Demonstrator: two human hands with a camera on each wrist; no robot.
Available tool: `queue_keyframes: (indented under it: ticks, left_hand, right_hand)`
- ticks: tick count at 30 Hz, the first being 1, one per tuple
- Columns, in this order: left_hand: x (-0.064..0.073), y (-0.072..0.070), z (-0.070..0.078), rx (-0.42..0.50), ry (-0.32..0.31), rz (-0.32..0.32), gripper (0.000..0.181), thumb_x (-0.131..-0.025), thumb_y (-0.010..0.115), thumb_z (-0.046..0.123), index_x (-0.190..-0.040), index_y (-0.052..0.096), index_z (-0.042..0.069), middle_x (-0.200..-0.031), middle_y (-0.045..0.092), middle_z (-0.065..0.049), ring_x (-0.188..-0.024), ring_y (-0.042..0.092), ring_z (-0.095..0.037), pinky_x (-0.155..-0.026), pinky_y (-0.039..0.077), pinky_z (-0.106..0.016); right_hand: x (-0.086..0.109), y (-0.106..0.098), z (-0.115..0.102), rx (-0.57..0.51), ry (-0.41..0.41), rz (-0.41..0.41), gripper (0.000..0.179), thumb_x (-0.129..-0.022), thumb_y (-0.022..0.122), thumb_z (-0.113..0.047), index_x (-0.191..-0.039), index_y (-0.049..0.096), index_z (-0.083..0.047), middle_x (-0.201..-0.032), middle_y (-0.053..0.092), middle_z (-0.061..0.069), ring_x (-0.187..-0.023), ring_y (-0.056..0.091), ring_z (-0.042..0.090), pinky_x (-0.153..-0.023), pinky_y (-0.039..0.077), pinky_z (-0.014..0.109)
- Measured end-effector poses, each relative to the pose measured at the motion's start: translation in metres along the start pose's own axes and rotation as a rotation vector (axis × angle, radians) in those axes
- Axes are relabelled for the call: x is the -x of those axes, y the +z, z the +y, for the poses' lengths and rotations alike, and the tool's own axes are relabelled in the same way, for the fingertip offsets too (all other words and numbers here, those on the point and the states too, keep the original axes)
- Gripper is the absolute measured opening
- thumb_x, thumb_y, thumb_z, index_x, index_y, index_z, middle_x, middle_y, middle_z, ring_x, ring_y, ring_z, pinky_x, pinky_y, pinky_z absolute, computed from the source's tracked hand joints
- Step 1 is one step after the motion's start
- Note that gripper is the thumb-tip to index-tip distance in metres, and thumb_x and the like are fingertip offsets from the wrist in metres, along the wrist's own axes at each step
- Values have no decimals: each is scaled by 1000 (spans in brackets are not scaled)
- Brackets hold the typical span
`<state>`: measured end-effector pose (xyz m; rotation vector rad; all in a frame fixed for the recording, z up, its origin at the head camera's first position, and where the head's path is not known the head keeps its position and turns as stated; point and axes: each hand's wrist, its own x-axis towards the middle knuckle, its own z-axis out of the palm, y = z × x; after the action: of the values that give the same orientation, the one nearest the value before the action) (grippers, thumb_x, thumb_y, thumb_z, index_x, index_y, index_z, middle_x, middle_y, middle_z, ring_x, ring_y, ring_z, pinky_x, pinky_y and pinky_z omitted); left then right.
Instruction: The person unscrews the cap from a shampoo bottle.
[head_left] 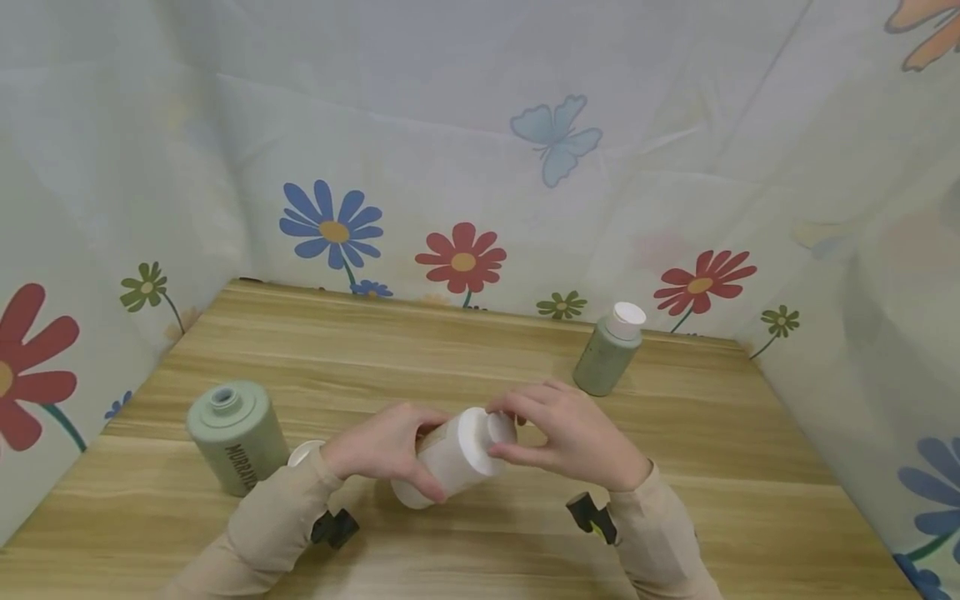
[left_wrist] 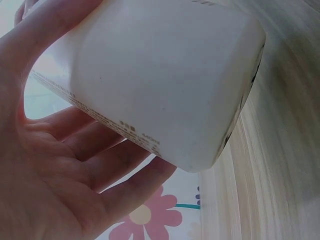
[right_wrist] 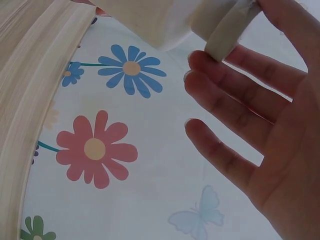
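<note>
Tilted above the table, a white bottle (head_left: 450, 463) points its neck end to the right. My left hand (head_left: 384, 446) grips it round the body, thumb on the near side and fingers on the far side. Small brown print shows along the bottle (left_wrist: 165, 75) in the left wrist view. At the neck, my right hand (head_left: 570, 437) pinches the white cap (right_wrist: 226, 31) between thumb and fingers; the other fingers stand away from it. Whether the cap is screwed tight cannot be told.
A green bottle (head_left: 247, 450) with an uncapped neck stands on the left, a white round lid (head_left: 303, 452) beside it, partly behind the left arm. Farther back on the right is a smaller green bottle (head_left: 606, 358) with a white top. Flowered cloth (head_left: 450, 150) encloses the wooden table (head_left: 420, 350).
</note>
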<state>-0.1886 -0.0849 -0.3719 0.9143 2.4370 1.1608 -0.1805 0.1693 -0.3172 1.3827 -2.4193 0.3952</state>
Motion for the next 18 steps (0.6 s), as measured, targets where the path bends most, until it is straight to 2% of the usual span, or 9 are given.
queue_keyframes:
  ticks: [8, 18]
  left_hand:
    - [0, 0, -1, 5, 3, -3, 54, -58, 89, 26, -107, 68, 17, -96, 70, 6, -84, 62, -7, -74, 51, -25]
    - [0, -1, -3, 6, 10, 4, 57, -57, 90, 27, -109, 68, 16, -97, 70, 4, -84, 62, -6, -74, 51, -25]
  right_hand:
    - [0, 0, 2, 39, -98, 16, 39, -78, 79, -30, -114, 66, -19, -104, 68, -8, -94, 62, 7, -83, 50, 28]
    - [0, -1, 3, -16, -159, -8, 43, -79, 77, -16, -119, 62, -18, -114, 63, -3, -103, 60, 11, -86, 51, 30]
